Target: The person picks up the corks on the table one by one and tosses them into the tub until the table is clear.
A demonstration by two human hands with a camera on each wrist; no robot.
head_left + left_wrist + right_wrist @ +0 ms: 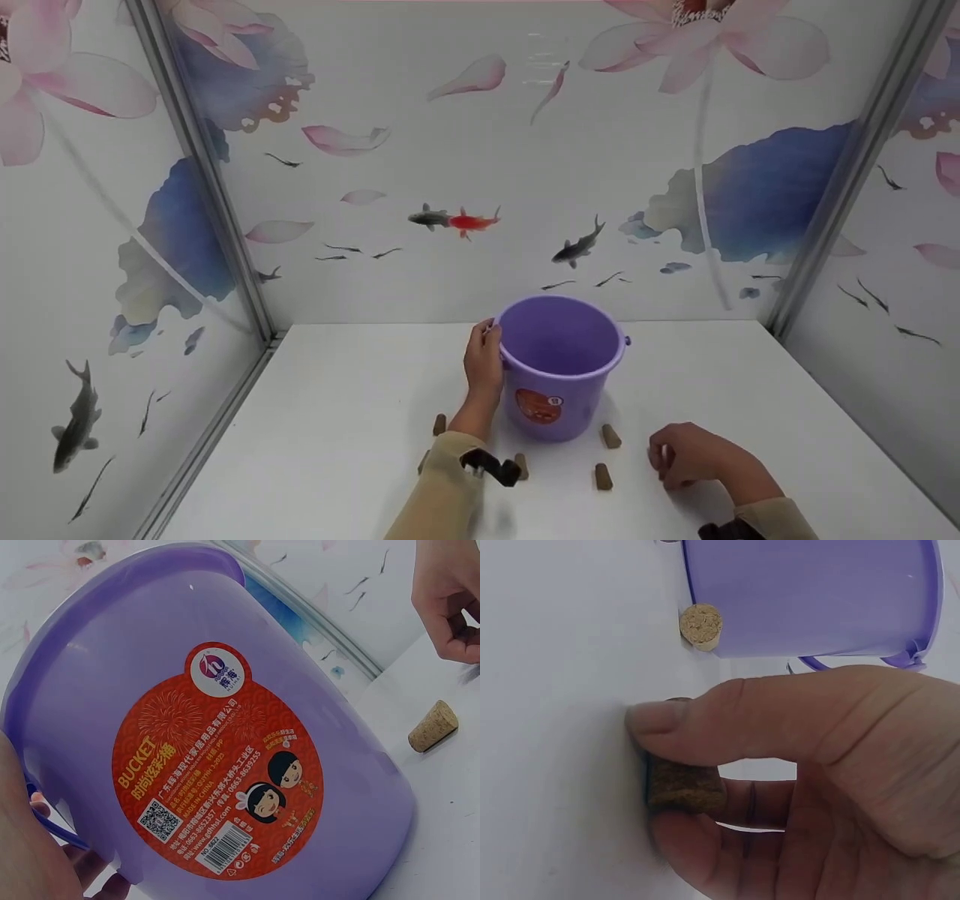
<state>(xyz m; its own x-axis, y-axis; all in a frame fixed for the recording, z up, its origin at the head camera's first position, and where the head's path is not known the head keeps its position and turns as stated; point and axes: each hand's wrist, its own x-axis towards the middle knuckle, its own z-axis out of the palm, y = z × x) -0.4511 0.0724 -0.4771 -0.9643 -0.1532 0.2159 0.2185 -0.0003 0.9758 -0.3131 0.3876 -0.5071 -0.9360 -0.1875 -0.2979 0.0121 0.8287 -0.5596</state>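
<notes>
A purple bucket (pixel 559 405) with a red oval label (pixel 217 765) is upright on the white table. My left hand (pixel 484 367) grips its left side near the rim, beside the purple handle (pixel 56 829). To the right of the bucket, my right hand (pixel 694 459) is low over the table. Its thumb and fingers pinch a brown cork stopper (pixel 686 786) close to the tabletop, which the hand hides in the head view. Between the bucket and this hand stands one cork (pixel 610 436); a second cork (pixel 603 477) is nearer me.
More corks lie around my left forearm, one cork (pixel 439 424) on its left and another cork (pixel 522 466) partly behind the wrist camera. White panels (pixel 480 165) printed with lotus flowers and fish enclose the table (pixel 337 420) at the back and sides.
</notes>
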